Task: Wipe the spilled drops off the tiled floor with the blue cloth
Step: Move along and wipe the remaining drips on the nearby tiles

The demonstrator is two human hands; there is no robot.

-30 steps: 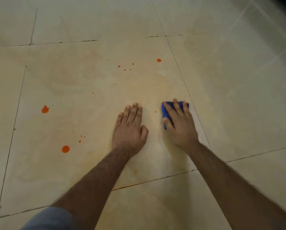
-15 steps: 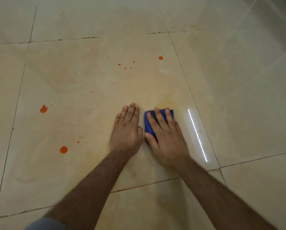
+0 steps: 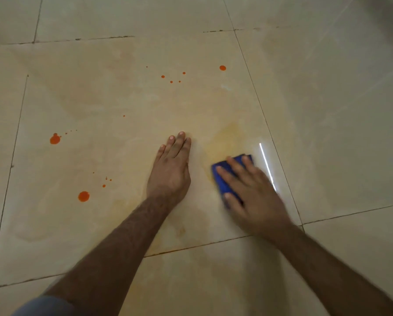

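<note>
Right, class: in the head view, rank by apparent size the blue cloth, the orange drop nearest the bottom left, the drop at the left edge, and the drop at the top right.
1. Blue cloth, though partly hidden under the right hand.
2. Bottom-left drop.
3. Left drop, close to the last; unsure.
4. Top-right drop, also farthest away.

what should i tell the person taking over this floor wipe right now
Right hand presses the blue cloth flat on the tiled floor, fingers straight. Left hand rests flat on the floor beside it, holding nothing.
Done: a yellowish wiped smear lies just beyond the cloth.
Left: big orange drops at far left, near left and far centre, plus small specks between them.
</note>
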